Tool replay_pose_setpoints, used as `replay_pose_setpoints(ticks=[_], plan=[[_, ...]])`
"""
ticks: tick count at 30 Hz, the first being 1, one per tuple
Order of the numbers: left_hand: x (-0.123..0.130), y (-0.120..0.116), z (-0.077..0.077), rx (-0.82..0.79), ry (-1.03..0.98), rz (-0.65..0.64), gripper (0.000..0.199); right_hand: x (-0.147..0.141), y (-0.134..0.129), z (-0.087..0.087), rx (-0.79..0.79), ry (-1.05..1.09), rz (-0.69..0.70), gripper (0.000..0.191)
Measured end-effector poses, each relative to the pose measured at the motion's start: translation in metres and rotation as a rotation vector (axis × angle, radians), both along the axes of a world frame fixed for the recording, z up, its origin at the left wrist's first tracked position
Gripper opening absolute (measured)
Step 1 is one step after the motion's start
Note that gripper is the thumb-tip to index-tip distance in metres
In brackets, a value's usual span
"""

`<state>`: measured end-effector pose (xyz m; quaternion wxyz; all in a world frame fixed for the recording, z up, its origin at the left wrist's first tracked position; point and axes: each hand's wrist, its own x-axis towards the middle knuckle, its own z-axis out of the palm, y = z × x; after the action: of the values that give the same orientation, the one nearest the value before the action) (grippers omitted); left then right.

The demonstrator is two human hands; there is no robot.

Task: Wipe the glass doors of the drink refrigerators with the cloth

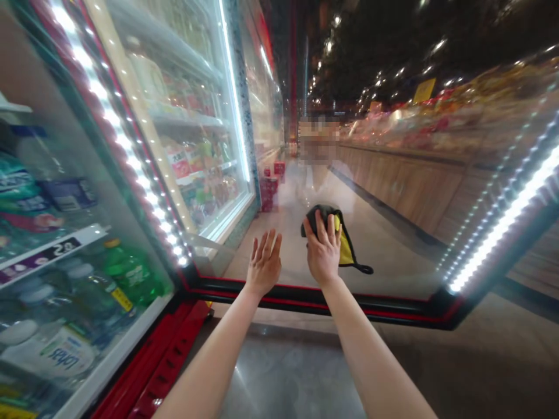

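Head view: both bare hands are raised in front of a glass door [393,256] framed by a black bottom rail [393,305] with red lines. Right hand [324,250] holds a dark grey and yellow cloth [346,247] against the glass, above the rail; its fingers are slightly parted and lie over the dark part, while a yellow corner with a black loop [364,269] hangs out to the right. Left hand [264,262] is beside it, apart from the cloth, palm toward the glass, fingers extended and a little spread, holding nothing; whether it touches the pane cannot be told. Bright light strips run up the left side [117,134] and right side [502,227] of the door. At left, a cooler shelf carries a price strip [52,253], with a green bottle [133,273] and clear bottles below it. A red base panel [161,355] runs under the cooler. Lit shelves [192,122] and a wood-sided counter [406,180] appear within the door's outline, blurred; whether seen through it or reflected cannot be determined.
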<state>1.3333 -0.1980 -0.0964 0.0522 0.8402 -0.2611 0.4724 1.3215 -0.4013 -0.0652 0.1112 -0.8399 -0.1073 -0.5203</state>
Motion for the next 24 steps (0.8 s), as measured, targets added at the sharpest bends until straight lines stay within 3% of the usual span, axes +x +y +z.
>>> replay_pose_setpoints(ticks=[3,7,9,11,15,18,21,24], plan=[[-0.002,0.020,-0.004,0.008,0.027,0.018,0.093,-0.001,0.019,-0.016,-0.152,0.012,0.118,0.060],[0.002,0.043,-0.007,-0.045,0.068,0.039,0.096,-0.014,-0.019,-0.051,-0.446,0.027,0.251,0.062],[0.005,0.049,-0.009,-0.085,0.069,0.039,0.097,-0.017,-0.036,-0.052,-0.375,-0.001,0.143,0.060],[0.008,0.052,-0.011,-0.122,0.068,0.040,0.096,-0.013,-0.031,-0.040,-0.224,-0.022,0.000,0.061],[0.010,0.055,-0.015,-0.156,0.081,0.030,0.095,0.003,0.033,-0.021,-0.040,0.016,-0.121,0.067],[0.010,0.062,-0.017,-0.187,0.114,0.028,0.095,0.001,0.067,-0.037,-0.181,0.073,-0.032,0.064],[0.009,0.071,-0.020,-0.217,0.163,0.014,0.096,-0.009,0.061,-0.062,-0.374,0.103,0.089,0.065],[0.008,0.081,-0.021,-0.241,0.173,-0.005,0.096,-0.008,0.048,-0.065,-0.269,0.026,0.023,0.068]])
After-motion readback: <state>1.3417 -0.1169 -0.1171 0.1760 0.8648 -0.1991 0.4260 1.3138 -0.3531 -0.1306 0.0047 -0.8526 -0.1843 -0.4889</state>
